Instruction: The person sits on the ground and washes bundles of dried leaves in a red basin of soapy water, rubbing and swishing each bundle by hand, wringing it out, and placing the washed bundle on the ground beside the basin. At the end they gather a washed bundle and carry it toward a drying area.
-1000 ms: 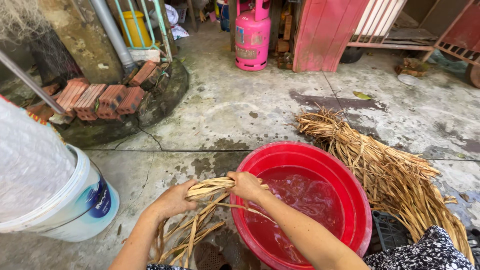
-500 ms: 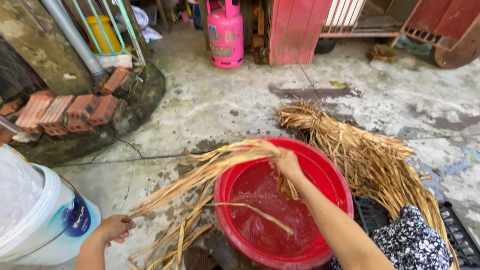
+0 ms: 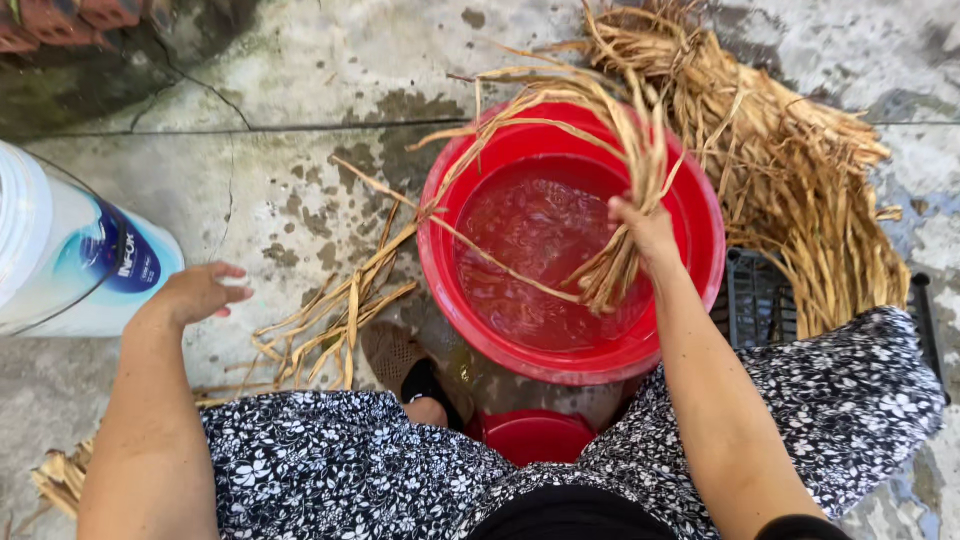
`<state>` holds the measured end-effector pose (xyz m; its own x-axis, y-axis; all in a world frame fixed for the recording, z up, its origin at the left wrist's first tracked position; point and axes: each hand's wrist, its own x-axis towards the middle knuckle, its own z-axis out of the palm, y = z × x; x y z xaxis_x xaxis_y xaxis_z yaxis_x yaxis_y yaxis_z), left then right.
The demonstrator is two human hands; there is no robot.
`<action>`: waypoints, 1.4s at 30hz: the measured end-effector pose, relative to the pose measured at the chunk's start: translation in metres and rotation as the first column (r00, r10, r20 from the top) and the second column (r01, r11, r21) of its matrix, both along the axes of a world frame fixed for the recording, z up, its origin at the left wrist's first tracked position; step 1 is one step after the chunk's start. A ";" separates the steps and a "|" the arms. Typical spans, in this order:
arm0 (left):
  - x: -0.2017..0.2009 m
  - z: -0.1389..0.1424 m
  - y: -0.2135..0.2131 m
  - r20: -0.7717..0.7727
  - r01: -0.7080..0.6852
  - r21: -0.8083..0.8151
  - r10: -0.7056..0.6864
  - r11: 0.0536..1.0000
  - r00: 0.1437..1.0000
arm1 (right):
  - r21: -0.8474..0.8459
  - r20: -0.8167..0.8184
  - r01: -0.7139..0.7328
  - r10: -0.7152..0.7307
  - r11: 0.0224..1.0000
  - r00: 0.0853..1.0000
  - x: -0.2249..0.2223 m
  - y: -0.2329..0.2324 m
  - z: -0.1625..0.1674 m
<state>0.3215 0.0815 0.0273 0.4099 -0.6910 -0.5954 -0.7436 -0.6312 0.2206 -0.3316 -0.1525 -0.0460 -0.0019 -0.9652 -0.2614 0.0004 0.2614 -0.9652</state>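
While the right hand [image 3: 645,228] closes its fingers around a bundle of dried straw-coloured leaves [image 3: 610,150], the bundle's lower ends dip into the water of the red basin [image 3: 690,215] and its upper lengths arch over the far rim. The grip sits partway along the strands, so loose ends fan out both above and below the fingers. One long strand trails from the bundle across the water to the near-left rim. The left hand [image 3: 195,295] holds nothing — its fingers are loosely spread above the wet concrete floor [image 3: 300,90], just beside a white plastic bucket [image 3: 70,255] cut off at the left edge. Scattered loose leaves [image 3: 335,320] lie between that hand and the basin. A larger heap of dried leaves [image 3: 800,170] lies right of the basin — its top is cropped. A dark crate [image 3: 755,295] is mostly hidden under the floral dress [image 3: 340,460].
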 end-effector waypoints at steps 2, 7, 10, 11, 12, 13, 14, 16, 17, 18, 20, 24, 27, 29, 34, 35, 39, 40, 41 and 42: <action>-0.008 0.005 -0.009 -0.003 0.031 0.000 -0.031 1.000 1.000 | 0.012 -0.263 -0.119 0.117 0.993 0.958 -0.005 0.006 -0.040; -0.027 0.012 -0.022 -0.039 0.079 -0.043 -0.080 0.996 0.996 | 0.138 -0.401 0.203 -0.133 0.969 0.906 -0.027 0.029 -0.097; -0.040 0.021 -0.029 -0.047 0.089 -0.053 -0.092 0.995 0.995 | 0.218 -0.245 0.291 -0.236 0.932 0.940 -0.018 0.037 -0.108; -0.046 0.025 -0.032 -0.048 0.104 -0.053 -0.107 0.993 0.993 | 0.264 -0.146 0.299 -0.268 0.917 0.952 -0.009 0.040 -0.110; -0.052 0.029 -0.036 -0.049 0.117 -0.056 -0.120 0.992 0.992 | 0.291 -0.249 0.245 -0.174 0.925 0.953 0.003 0.043 -0.112; -0.061 0.034 -0.041 -0.045 0.131 -0.060 -0.134 0.990 0.990 | 0.321 -0.343 0.191 -0.074 0.928 0.936 0.017 0.045 -0.115; -0.070 0.038 -0.048 -0.042 0.147 -0.064 -0.149 0.987 0.988 | 0.354 -0.429 0.140 0.028 0.925 0.903 0.028 0.047 -0.118; -0.094 0.043 -0.064 -0.032 0.193 -0.084 -0.196 0.978 0.980 | 0.267 -0.591 -0.019 0.179 0.964 0.786 0.050 0.054 -0.127; -0.106 0.046 -0.073 -0.025 0.225 -0.100 -0.228 0.969 0.973 | 0.229 -0.632 -0.138 0.255 0.964 0.732 0.059 0.055 -0.132; -0.120 0.046 -0.080 -0.019 0.257 -0.117 -0.261 0.959 0.965 | 0.196 -0.673 -0.257 0.321 0.946 0.666 0.066 0.057 -0.137; -0.153 0.040 -0.097 -0.068 0.297 -0.135 -0.308 0.945 0.949 | 0.215 -0.661 -0.407 0.439 0.888 0.609 0.070 0.057 -0.143; -0.229 0.000 -0.132 -0.065 0.525 -0.093 -0.531 0.846 0.845 | 0.356 -0.503 -0.300 0.452 0.885 0.736 0.048 0.050 -0.144; -0.285 -0.053 -0.151 -0.190 0.598 -0.282 -0.655 0.750 0.731 | 0.409 -0.385 -0.130 0.300 0.903 0.873 0.025 0.046 -0.136; -0.320 -0.094 -0.162 -0.335 0.573 -0.136 -0.582 0.808 0.741 | 0.412 -0.335 -0.053 0.205 0.910 0.920 0.018 0.048 -0.130; -0.386 -0.184 -0.156 -0.335 0.349 0.127 -0.291 0.928 0.896 | 0.391 -0.429 -0.080 0.259 0.917 0.866 0.036 0.059 -0.121; -0.395 -0.195 -0.159 -0.306 0.430 0.164 -0.369 0.888 0.878 | 0.405 -0.507 -0.112 0.325 0.907 0.799 0.042 0.060 -0.119; -0.419 -0.209 -0.156 -0.214 0.390 0.039 -0.374 0.920 0.902 | 0.255 -0.378 -0.168 0.258 0.952 0.889 0.049 0.059 -0.111; -0.422 -0.209 -0.159 -0.244 0.254 0.012 -0.244 0.967 0.939 | 0.266 -0.386 -0.177 0.273 0.948 0.881 0.046 0.057 -0.109; -0.423 -0.206 -0.162 -0.280 0.111 -0.005 -0.108 0.994 0.954 | 0.277 -0.357 -0.115 0.213 0.954 0.909 0.042 0.054 -0.107; -0.423 -0.203 -0.174 -0.292 0.023 -0.069 -0.042 0.997 0.955 | 0.288 -0.329 -0.053 0.151 0.956 0.932 0.037 0.051 -0.105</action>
<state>-0.1016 -0.0926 -0.1756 0.2002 -0.7417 -0.6402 -0.6601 -0.5850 0.4713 -0.2949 -0.1018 -0.1506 -0.0437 -0.8575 -0.5126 -0.3589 0.4923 -0.7930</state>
